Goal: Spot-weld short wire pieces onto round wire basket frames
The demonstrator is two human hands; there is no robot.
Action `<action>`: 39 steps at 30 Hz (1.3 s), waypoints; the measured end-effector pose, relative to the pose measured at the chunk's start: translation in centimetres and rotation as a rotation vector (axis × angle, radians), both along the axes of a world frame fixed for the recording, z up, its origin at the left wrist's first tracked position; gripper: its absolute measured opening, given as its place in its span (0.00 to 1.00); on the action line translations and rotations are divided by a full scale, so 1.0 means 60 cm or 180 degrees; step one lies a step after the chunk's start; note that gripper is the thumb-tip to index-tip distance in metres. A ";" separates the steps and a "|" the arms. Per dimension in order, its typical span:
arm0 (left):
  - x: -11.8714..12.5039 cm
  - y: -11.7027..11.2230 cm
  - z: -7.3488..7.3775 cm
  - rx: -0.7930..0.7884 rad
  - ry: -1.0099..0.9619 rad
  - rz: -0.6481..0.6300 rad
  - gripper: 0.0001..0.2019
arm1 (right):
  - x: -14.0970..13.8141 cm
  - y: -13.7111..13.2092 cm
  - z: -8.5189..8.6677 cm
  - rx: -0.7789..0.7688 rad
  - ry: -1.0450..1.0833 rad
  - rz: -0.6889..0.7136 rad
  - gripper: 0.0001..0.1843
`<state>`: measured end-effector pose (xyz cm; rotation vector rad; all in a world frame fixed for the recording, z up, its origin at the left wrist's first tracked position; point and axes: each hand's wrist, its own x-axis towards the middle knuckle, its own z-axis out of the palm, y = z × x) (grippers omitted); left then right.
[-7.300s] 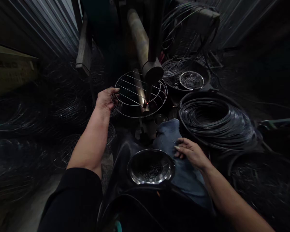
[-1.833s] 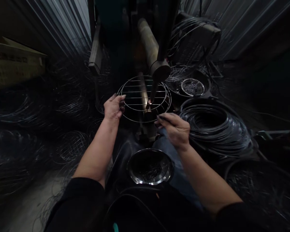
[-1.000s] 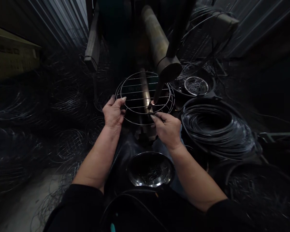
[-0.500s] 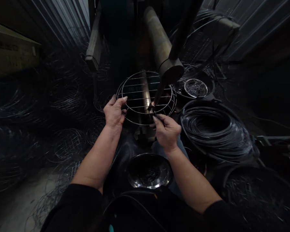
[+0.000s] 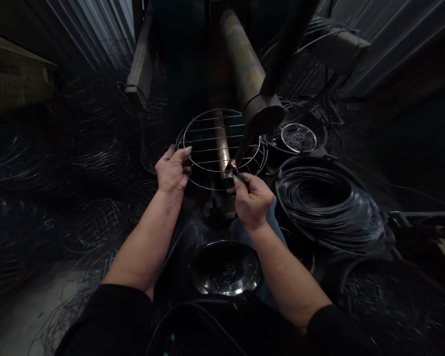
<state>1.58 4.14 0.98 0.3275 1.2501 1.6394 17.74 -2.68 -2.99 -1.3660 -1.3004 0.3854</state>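
Observation:
A round wire rack [image 5: 222, 148] with parallel cross wires lies nearly level around the lower metal electrode bar [image 5: 221, 141]. My left hand [image 5: 172, 170] is closed on its left rim, thumb on top. At the front rim my right hand [image 5: 252, 198] pinches thumb and fingers together; what sits between the fingertips is too small and dark to make out. Just beyond those fingertips, the slanting upper electrode [image 5: 244, 146] comes down to a copper-coloured tip [image 5: 233, 164] at the rack's front rim. A thick metal cylinder [image 5: 244, 59] holds that electrode.
Below my hands stands a shiny steel bowl [image 5: 226, 287] with small dark pieces in it. To the right are a coil of wire [image 5: 319, 198] in a tub and a small bowl [image 5: 298, 137] of metal bits. Wire racks [image 5: 100, 225] are piled at left.
The view has shifted slightly, and both hands and the rack appear a little further left. My right fingertips are closer to the electrode tip. Both grips stay closed.

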 end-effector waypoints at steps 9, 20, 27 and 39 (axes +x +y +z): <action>0.000 0.005 0.003 -0.0069 0.0008 0.0017 0.25 | -0.003 0.007 0.002 0.0054 0.0039 0.0007 0.07; -0.001 0.012 0.001 -0.0041 -0.0004 0.0022 0.21 | -0.001 0.010 0.013 -0.0220 0.0376 0.0126 0.08; 0.000 0.016 -0.001 -0.0075 0.0102 0.0021 0.18 | 0.030 0.002 0.025 -0.0699 0.0074 0.0764 0.10; 0.000 0.016 -0.007 -0.0097 0.0193 -0.0148 0.15 | 0.030 0.010 0.034 -0.0815 0.0313 0.0904 0.07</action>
